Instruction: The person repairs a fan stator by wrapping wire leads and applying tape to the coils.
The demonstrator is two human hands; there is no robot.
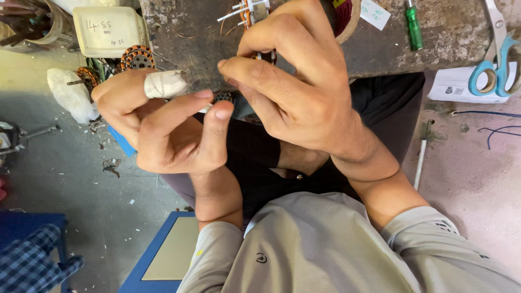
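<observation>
My left hand (163,122) is pinched at thumb and forefinger on a small white piece next to a dark toothed part (223,96); its forefinger wears a white tape wrap (164,84). Close against it on the right, my right hand (296,81) has its fingers curled on a copper-wound stator (254,13) with white sleeves sticking out, mostly hidden behind the fingers. Both hands work over the edge of a worn workbench (184,32).
On the bench lie a green-handled screwdriver (414,24) and blue-handled scissors (496,65) on a white paper. A white plastic box (108,30) and more copper-wound stators (137,57) sit at left. A blue-edged board (163,255) lies on the floor.
</observation>
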